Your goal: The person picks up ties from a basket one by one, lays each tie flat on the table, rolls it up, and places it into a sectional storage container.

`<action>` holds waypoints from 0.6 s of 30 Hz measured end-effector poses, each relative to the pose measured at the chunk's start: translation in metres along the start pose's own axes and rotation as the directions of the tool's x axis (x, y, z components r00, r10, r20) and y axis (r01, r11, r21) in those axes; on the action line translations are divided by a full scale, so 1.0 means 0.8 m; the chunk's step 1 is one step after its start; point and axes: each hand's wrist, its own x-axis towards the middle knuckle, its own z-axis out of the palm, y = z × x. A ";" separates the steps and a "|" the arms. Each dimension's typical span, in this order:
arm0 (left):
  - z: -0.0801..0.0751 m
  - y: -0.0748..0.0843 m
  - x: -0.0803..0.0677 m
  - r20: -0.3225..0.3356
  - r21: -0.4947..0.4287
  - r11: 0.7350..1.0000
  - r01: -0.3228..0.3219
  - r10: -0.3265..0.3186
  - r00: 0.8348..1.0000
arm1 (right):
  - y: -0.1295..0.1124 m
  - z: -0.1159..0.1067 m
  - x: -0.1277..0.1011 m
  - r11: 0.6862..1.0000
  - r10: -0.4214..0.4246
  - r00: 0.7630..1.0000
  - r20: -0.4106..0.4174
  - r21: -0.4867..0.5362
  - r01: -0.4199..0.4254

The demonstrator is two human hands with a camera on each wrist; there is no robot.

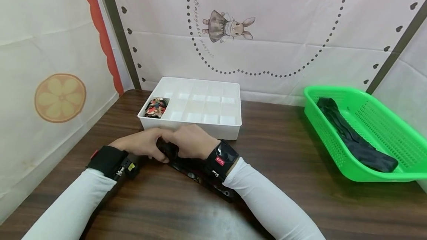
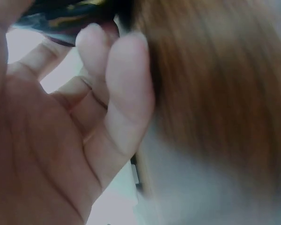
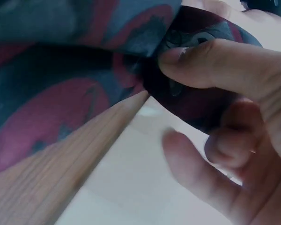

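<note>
Both hands meet on the brown table just in front of a white divided organizer box. My left hand and right hand grip a dark patterned tie, rolled between the fingers, with its tail trailing back under my right forearm. In the right wrist view the thumb pinches the dark red-and-blue patterned fabric. The left wrist view shows curled fingers touching the dark fabric at the top. One rolled, red patterned tie sits in the box's front-left compartment.
A green plastic basket stands at the right with a dark tie lying in it. A printed white cloth backdrop hangs behind the table. Bare wood tabletop lies between the box and the basket.
</note>
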 end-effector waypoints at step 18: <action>0.000 0.004 0.000 -0.025 0.037 0.997 0.065 -0.064 0.998 | 0.004 -0.003 -0.003 1.000 0.007 1.000 0.021 0.015 -0.008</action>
